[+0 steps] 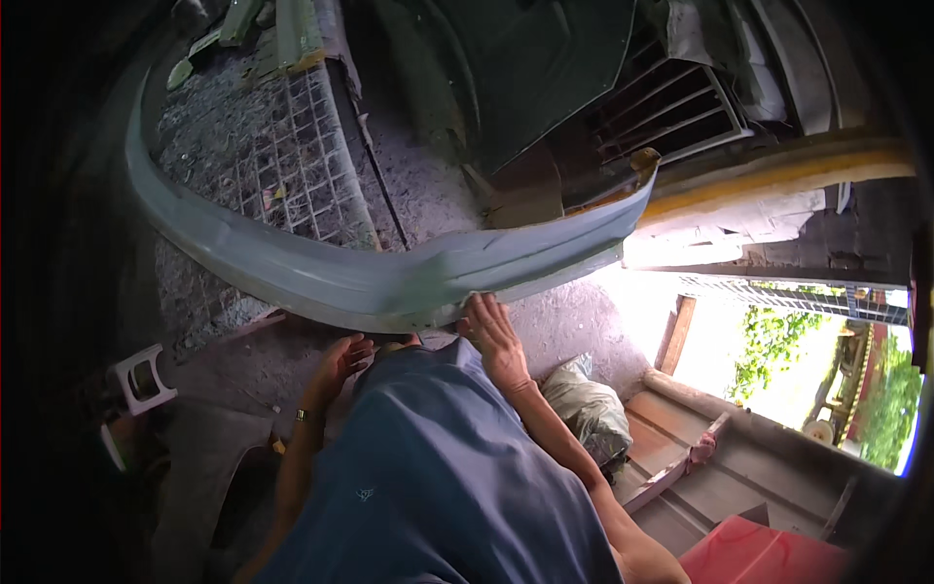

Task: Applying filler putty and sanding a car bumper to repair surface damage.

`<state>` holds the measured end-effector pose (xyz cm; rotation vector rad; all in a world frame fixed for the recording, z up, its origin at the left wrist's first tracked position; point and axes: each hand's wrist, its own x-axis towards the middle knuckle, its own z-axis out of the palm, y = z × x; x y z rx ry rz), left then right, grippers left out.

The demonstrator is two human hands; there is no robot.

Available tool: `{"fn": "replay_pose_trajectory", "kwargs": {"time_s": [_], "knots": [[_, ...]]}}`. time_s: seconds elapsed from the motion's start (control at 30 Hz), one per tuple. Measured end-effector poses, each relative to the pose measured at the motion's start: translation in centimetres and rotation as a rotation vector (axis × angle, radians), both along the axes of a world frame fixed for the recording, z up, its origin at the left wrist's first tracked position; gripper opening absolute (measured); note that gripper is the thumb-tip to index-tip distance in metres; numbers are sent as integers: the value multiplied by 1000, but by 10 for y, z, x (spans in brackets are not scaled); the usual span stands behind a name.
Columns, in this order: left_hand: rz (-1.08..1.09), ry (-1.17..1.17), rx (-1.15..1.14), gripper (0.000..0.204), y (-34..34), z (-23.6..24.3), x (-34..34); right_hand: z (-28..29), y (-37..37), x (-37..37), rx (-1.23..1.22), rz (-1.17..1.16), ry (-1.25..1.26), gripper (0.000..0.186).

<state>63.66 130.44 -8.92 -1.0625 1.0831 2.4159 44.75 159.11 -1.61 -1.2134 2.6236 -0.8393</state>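
We judge the grey car bumper light, springy, best held near its 2 ends; our left hand is loosely uncurled; our right hand touches the bumper's near edge, grip unclear.

The bumper spans left to right; at its near edge, the right hand; left of that, the left hand; beyond, far left, the mesh; near right, a sack.

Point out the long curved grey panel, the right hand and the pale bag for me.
Long curved grey panel (pixel 316 277): head view, outer face near mid-length.
Right hand (pixel 500 345): head view, back of the hand.
Pale bag (pixel 588 407): head view, crumpled middle.
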Motion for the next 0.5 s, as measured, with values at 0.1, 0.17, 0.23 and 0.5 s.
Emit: {"fn": "replay_pose_trajectory", "kwargs": {"time_s": [0.1, 0.17, 0.23, 0.5], "knots": [[-145, -118, -168, 42, -20, -11, 12, 7, 2, -5, 7, 180, 49, 49], [-215, -174, -272, 41, -36, -33, 29, 5, 28, -26, 28, 115, 67, 52], [-230, -205, -278, 39, -43, -34, 25, -4, 64, -51, 55, -243, 24, 58], [-378, 33, -49, 39, -12, 21, -42, -12, 14, 10, -51, -254, -137, 56]]}}
